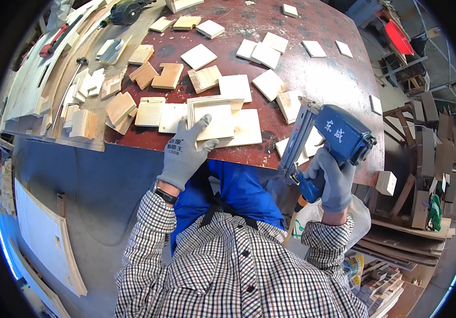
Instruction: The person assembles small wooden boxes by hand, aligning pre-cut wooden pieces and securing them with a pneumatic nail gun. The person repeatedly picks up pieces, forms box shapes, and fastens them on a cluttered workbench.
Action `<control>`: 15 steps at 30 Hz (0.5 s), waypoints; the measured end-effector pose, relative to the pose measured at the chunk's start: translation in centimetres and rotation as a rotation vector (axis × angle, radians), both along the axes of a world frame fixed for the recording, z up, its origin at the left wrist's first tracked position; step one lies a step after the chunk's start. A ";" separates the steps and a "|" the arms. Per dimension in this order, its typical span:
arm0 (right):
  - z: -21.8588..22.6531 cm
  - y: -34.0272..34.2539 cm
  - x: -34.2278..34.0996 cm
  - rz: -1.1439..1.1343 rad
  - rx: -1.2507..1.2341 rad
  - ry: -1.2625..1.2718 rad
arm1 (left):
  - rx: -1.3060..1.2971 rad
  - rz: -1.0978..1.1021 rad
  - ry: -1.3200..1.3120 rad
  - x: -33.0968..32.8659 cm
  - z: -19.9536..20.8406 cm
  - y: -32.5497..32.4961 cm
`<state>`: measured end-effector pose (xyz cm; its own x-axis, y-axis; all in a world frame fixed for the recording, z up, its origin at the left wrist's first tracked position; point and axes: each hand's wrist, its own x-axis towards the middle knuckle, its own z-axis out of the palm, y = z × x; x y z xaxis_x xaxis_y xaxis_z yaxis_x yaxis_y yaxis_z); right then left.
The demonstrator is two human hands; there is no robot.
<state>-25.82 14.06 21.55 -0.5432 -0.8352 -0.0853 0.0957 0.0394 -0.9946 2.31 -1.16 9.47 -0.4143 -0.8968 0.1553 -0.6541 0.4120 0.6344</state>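
My left hand (185, 156), in a grey work glove, grips a small square wooden piece with raised edge strips (214, 121) at the table's near edge. Its thumb lies along the near side and its fingers reach over the left side. Under and beside that piece lies a pale flat wooden board (247, 127). My right hand (329, 177), also gloved in grey, is closed round the handle of a blue pneumatic nail gun (339, 132). The gun's long grey magazine (297, 135) slants toward the table edge, its nose above a wooden block (289, 104). The trigger finger is partly hidden.
Many wooden squares (198, 56) lie scattered over the dark red table (312, 69). Wood offcuts (82, 124) crowd its left end, near a dark power tool (127, 11) and a red-handled tool (53, 45). Stacked boards (397, 241) stand at right; a large sheet (47, 233) leans at left.
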 end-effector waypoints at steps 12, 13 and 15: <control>4.6 2.2 -1.1 -0.051 -0.051 0.223 | -0.011 0.002 0.026 0.1 -0.3 0.0; 4.8 2.3 -1.2 -0.081 -0.063 0.260 | -0.002 0.001 0.033 0.1 -0.2 0.0; 5.3 3.0 -1.4 -0.163 -0.055 0.297 | 0.015 -0.002 0.048 -0.1 -0.1 0.2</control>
<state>-27.18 17.07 26.88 -0.6645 -0.7341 0.1396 -0.1979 -0.0073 -0.9802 2.20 -0.92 9.35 -0.4080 -0.8986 0.1615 -0.6221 0.4031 0.6712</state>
